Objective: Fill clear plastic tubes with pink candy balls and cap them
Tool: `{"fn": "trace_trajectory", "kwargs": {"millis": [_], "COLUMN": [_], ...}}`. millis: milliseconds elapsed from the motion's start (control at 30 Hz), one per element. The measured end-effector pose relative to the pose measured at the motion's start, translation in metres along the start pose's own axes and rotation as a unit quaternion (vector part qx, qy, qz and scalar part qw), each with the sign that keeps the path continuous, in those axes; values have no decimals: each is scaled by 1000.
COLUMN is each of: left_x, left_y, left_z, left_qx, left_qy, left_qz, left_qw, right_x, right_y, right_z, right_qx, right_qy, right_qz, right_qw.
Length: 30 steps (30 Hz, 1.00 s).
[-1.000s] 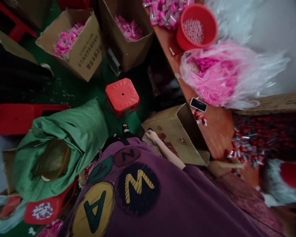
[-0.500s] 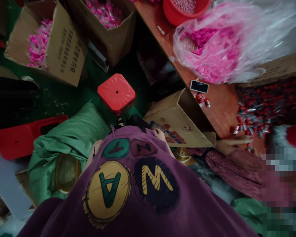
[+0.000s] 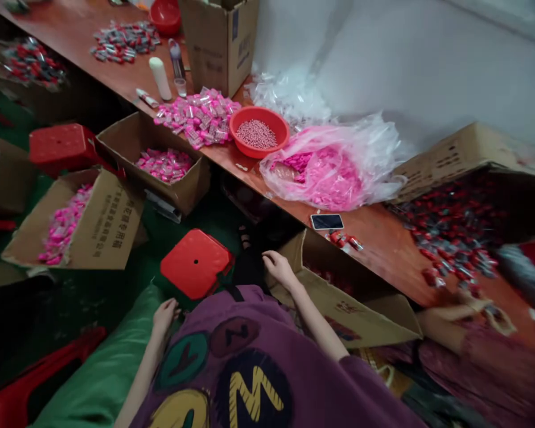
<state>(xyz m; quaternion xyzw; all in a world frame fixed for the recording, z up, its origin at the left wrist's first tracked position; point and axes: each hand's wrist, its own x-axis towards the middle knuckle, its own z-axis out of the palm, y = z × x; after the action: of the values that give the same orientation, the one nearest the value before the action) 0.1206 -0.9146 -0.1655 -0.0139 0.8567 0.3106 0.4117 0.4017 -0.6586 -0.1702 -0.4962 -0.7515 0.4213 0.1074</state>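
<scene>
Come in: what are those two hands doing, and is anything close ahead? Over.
Left hand beside green sack, grip unclear. Right hand loosely curled beside open carton, nothing seen in it. Red stool close ahead, slightly left.

A red stool [image 3: 182, 270], its seat pierced by a small central hole, is stood upright on the green floor [image 3: 156, 244]. An open cardboard box [image 3: 361, 324], printed on its side, is placed beside the table [image 3: 374, 232]; reddish pieces are partly shown inside. A smooth green sack [image 3: 109, 362] is set near the stool.
</scene>
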Motion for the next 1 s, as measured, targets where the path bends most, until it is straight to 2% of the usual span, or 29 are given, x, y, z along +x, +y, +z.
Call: {"fn": "trace_trajectory", "kwargs": {"millis": [67, 167, 333, 400, 533, 600, 700, 800, 900, 1000], "left_x": [25, 50, 60, 63, 84, 101, 131, 152, 160, 159], "left_y": [40, 123, 265, 311, 384, 410, 436, 445, 445, 444], "left_z": [26, 75, 155, 182, 233, 261, 307, 347, 368, 371], "left_qx": [-25, -53, -36, -24, -29, -42, -75, -145, -178, -178], "left_qy": [-9, -38, -123, -142, -161, -167, -170, -191, -206, -209], "left_qz": [-10, 28, 58, 51, 29, 7, -32, -71, -95, -112], "left_qw": [1000, 997, 990, 988, 986, 985, 982, 968, 958, 955], "right_x": [51, 137, 276, 321, 390, 414, 431, 429, 422, 418], "right_y": [6, 11, 0, -2, 8, 15, 20, 17, 15, 18], "right_z": [-20, -44, -56, -60, -70, -73, -68, -57, -46, -47], "right_qx": [16, 37, 64, 75, 71, 36, -12, -6, 24, 47], "right_qy": [14, 31, 28, 30, 109, 100, -21, -111, -132, -127], "right_qz": [-5, -3, 2, 9, 12, 21, 54, 99, 142, 175], "right_qw": [1000, 999, 998, 997, 991, 994, 998, 989, 981, 975]}}
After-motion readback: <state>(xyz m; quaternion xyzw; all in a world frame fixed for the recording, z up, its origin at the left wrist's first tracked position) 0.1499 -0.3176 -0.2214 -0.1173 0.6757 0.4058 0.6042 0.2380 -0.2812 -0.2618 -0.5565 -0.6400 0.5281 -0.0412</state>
